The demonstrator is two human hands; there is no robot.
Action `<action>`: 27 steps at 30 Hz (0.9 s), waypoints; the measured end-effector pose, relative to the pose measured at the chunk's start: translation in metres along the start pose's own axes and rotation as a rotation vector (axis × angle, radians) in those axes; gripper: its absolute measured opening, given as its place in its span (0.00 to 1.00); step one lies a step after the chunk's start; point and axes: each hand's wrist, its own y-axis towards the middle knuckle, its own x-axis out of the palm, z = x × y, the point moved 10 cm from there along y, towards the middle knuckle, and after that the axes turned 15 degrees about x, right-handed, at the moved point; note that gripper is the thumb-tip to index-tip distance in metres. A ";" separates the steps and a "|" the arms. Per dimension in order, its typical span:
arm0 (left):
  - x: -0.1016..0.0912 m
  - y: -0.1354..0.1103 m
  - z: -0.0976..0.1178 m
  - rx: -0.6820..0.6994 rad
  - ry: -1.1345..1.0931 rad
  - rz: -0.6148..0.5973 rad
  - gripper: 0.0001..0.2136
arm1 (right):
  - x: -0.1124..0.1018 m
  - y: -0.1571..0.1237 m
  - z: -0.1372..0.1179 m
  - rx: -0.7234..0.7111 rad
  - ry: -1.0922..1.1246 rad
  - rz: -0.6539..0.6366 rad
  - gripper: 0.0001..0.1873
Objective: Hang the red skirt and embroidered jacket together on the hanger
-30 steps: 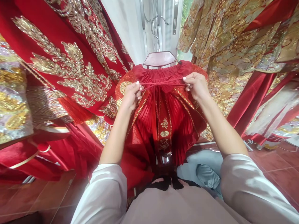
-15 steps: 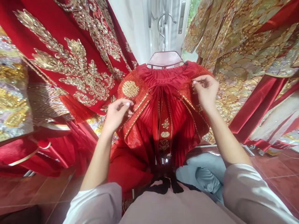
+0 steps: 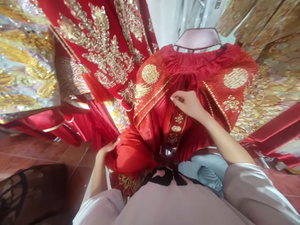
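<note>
A red garment with gold medallions, beaded edges and a gathered neckline hangs before me on a hanger with a pale plate. My right hand is in front of its middle, thumb and fingertips pinched together; what they hold, if anything, cannot be made out. Below that hand hangs a narrow embroidered strip. Thin red ties lie at the neckline. Lower left, my left hand rests against a bundle of plain red cloth, fingers stretched out and partly hidden by it.
A red gown with gold sequin embroidery hangs on the left, beside a red tassel. Gold-patterned garments hang on the right. Light blue cloth lies low near my body. A dark object stands on the tiled floor.
My left hand has left the garment's left panel and moved down to the red cloth. My right hand has moved from the right panel to the middle. The view has shifted left and down.
</note>
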 end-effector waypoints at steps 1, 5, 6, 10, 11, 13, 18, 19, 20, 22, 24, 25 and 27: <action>0.014 -0.006 -0.012 -0.019 -0.040 -0.016 0.22 | 0.013 0.001 -0.003 -0.004 -0.013 -0.042 0.09; 0.036 -0.021 -0.043 -0.142 -0.021 0.114 0.23 | 0.069 0.004 -0.028 -0.041 -0.093 -0.215 0.09; 0.033 -0.024 -0.048 -0.175 0.018 0.172 0.22 | 0.083 0.003 -0.037 -0.063 -0.123 -0.258 0.09; 0.014 -0.036 -0.060 -0.283 0.165 0.366 0.25 | 0.124 0.000 -0.082 -0.260 -0.233 -0.326 0.10; 0.011 -0.040 -0.063 -0.308 0.181 0.389 0.27 | 0.130 0.001 -0.094 -0.331 -0.264 -0.307 0.10; 0.011 -0.045 -0.066 -0.332 0.162 0.389 0.24 | 0.135 0.006 -0.112 -0.447 -0.335 -0.253 0.10; -0.013 -0.051 -0.055 -0.222 0.047 0.456 0.06 | 0.095 0.046 -0.127 -0.478 -0.343 -0.009 0.12; -0.028 -0.054 -0.049 -0.197 0.037 0.505 0.07 | 0.082 0.054 -0.127 -0.475 -0.331 0.051 0.11; -0.046 -0.058 -0.041 -0.173 0.031 0.558 0.09 | 0.072 0.061 -0.126 -0.475 -0.327 0.092 0.11; -0.083 -0.069 -0.013 -0.081 0.037 0.671 0.12 | 0.060 0.074 -0.122 -0.469 -0.337 0.110 0.12; -0.115 -0.083 0.039 0.119 0.061 0.767 0.12 | 0.058 0.084 -0.117 -0.458 -0.357 0.064 0.14; -0.128 -0.093 0.070 0.226 0.087 0.809 0.12 | 0.060 0.088 -0.115 -0.453 -0.363 0.025 0.16; -0.146 -0.115 0.138 0.452 0.111 0.885 0.09 | 0.066 0.094 -0.115 -0.453 -0.367 -0.077 0.16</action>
